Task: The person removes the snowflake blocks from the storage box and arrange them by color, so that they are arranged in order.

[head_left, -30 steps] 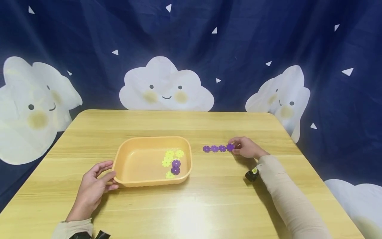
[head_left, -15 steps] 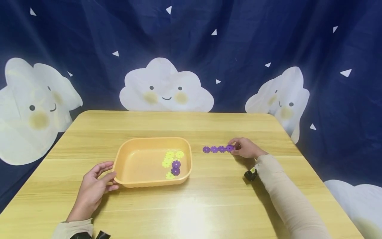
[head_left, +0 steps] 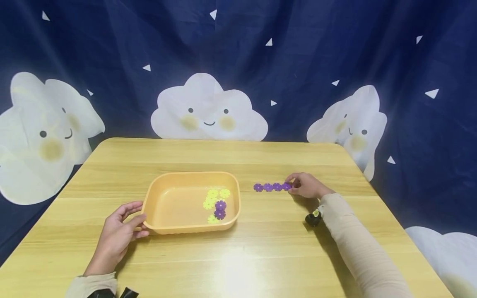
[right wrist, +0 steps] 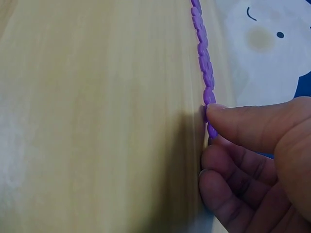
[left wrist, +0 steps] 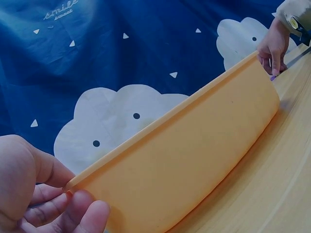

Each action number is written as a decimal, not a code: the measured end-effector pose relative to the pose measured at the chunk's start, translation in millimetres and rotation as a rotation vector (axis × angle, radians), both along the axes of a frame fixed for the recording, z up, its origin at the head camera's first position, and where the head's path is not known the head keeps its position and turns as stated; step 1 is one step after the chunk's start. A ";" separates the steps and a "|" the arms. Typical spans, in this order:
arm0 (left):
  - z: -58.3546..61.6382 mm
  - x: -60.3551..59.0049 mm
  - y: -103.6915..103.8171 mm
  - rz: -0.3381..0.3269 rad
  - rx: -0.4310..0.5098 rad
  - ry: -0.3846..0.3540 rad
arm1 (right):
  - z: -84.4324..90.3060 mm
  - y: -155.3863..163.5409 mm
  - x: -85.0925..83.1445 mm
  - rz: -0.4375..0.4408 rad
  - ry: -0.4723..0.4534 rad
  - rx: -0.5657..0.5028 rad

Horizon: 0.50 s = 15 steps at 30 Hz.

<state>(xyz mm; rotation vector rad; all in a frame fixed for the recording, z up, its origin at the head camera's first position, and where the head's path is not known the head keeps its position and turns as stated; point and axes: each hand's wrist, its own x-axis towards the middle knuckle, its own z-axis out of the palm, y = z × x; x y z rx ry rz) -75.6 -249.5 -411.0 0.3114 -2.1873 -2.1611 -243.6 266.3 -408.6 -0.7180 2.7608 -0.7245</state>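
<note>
In the head view, a row of several purple snowflake discs (head_left: 268, 187) lies on the table, edge to edge. My right hand (head_left: 308, 185) pinches the rightmost purple disc (head_left: 286, 186) at the row's end. In the right wrist view, the thumb (right wrist: 243, 124) lies over that disc, and the fingers curl below it, partly hiding it. My left hand (head_left: 117, 236) grips the left end of an orange plastic basin (head_left: 164, 227). Thumb and fingers pinch its rim (left wrist: 131, 143) in the left wrist view. Inside the basin are yellow discs (head_left: 210, 203) and two purple discs (head_left: 220, 210).
A wooden table (head_left: 208, 265) carries everything. Its far edge meets a dark blue curtain (head_left: 294, 74) printed with white clouds (head_left: 208, 99). The discs in the basin are gathered toward its right end, and the purple row lies just right of the basin.
The rightmost purple disc and my right fingers have lowered slightly, so the disc now sits level with the row. My left hand and the basin have stayed in place.
</note>
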 end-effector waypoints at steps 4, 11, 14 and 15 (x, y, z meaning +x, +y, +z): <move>0.1 0.3 0.1 -0.001 -0.004 -0.001 | 3.4 -2.5 0.4 0.008 0.005 0.008; 0.1 0.4 0.9 0.008 0.002 0.000 | 14.6 -13.0 1.6 0.027 -0.008 -0.024; 0.1 0.3 1.0 0.008 0.001 -0.002 | 20.2 -19.7 1.5 0.044 -0.012 -0.046; 0.2 0.2 1.1 0.008 0.000 -0.002 | 21.8 -21.9 1.4 0.049 -0.013 -0.053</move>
